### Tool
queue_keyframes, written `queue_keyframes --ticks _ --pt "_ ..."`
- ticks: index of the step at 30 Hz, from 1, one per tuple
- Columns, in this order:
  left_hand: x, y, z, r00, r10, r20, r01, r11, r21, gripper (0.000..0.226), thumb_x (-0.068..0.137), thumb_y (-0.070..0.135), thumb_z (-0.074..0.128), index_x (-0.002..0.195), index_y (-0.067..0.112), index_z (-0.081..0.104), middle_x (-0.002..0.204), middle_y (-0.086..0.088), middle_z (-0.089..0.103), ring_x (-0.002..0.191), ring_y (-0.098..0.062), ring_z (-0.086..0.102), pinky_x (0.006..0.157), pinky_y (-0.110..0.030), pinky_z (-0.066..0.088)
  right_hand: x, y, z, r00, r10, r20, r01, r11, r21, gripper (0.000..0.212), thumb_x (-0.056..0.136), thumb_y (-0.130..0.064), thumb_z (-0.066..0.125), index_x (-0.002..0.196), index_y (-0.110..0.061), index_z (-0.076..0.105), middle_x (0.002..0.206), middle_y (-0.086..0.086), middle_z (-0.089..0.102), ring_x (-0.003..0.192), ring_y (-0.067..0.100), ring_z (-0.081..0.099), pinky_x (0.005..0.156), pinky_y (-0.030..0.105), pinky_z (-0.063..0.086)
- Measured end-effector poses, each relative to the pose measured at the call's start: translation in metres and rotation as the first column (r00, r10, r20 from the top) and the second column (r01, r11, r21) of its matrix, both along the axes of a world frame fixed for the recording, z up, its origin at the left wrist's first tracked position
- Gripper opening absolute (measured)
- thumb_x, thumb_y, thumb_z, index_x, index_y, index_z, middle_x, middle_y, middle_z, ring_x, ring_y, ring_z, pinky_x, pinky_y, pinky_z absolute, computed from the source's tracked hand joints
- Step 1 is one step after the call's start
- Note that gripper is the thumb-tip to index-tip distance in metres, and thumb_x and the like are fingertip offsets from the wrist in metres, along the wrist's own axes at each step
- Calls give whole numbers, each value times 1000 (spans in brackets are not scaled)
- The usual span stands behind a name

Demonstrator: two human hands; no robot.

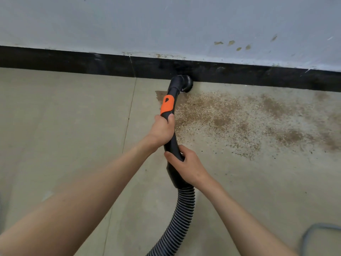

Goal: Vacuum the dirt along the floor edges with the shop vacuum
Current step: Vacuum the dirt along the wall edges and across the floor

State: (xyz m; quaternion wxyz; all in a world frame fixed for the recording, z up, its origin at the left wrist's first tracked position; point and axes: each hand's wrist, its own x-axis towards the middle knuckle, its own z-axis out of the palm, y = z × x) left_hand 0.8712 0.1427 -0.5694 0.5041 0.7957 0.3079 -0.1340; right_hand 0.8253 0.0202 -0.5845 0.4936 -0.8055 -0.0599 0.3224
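A black vacuum wand (pixel 171 145) with an orange collar (pixel 167 105) points at the wall. Its round brush nozzle (pixel 185 83) rests on the floor against the black baseboard (pixel 73 61). My left hand (pixel 162 129) grips the wand just below the orange collar. My right hand (pixel 186 165) is closed around the wand lower down, above the ribbed grey hose (pixel 181 215). Brown dirt (pixel 239 121) is spread over the floor to the right of the nozzle, reaching along the baseboard. The vacuum's body is out of view.
A pale wall (pixel 166 24) with brown smudges rises above the baseboard. The beige tiled floor (pixel 64 117) left of the wand has a grout line running toward the wall. A blurred grey-rimmed object (pixel 321 239) sits at the bottom right corner.
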Motion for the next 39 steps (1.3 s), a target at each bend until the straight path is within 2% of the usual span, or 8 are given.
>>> queue_keyframes --ticks 9,13,17,22,27,30,34,39 --pt "6 -5 2 1000 -17 24 17 1000 -1 43 100 37 34 119 -2 40 96 -11 51 83 -26 52 70 -31 41 -2 -2 -1 998 -67 21 66 997 41 18 91 -32 61 79 -21 52 70 -6 51 61 6 48 55 16 37" --pt "-17 25 0 990 119 81 -123 991 48 39 99 36 36 112 -1 42 89 -8 52 82 -28 54 69 -32 41 -11 21 3 997 51 49 -53 998 37 24 89 -37 62 89 -14 55 79 1 59 71 17 58 64 29 43" --pt "-36 68 -1 954 286 91 -295 950 105 47 98 36 37 119 -6 42 110 -22 57 100 -35 57 82 -39 45 -13 58 11 980 194 33 -196 979 53 22 92 -39 60 80 -23 50 73 -4 55 67 15 54 59 27 39" --pt "-53 90 0 948 316 23 -316 939 137 49 100 37 34 124 -5 38 114 -21 54 93 -30 53 77 -35 43 -21 80 14 959 278 -61 -274 960 61 25 93 -42 56 92 -18 54 85 2 59 78 21 58 67 31 43" --pt "-60 67 0 966 259 -6 -256 958 128 46 100 37 33 122 -4 37 113 -22 54 95 -32 54 80 -38 44 -35 61 11 970 217 -112 -214 976 32 31 93 -45 53 102 -15 55 95 7 63 87 26 62 75 37 48" --pt "-57 41 0 980 201 -9 -199 974 106 43 100 36 33 118 -2 38 98 -15 55 86 -31 55 77 -38 46 -41 41 8 990 134 -53 -134 991 13 30 94 -46 52 89 -16 53 81 3 60 74 20 59 66 32 44" --pt "-45 10 2 995 97 -17 -95 990 103 33 100 36 33 106 4 36 87 -9 50 64 -17 48 52 -30 36 -40 15 7 998 24 -54 -23 1000 8 29 94 -44 53 77 -21 49 70 -5 53 61 8 51 57 21 38" --pt "-32 -11 3 1000 -12 -1 12 996 84 39 100 36 33 114 0 39 94 -11 52 74 -24 51 59 -31 35 -39 -3 8 996 -74 -49 74 997 14 27 94 -43 53 77 -23 49 70 -7 53 59 5 50 51 12 36"
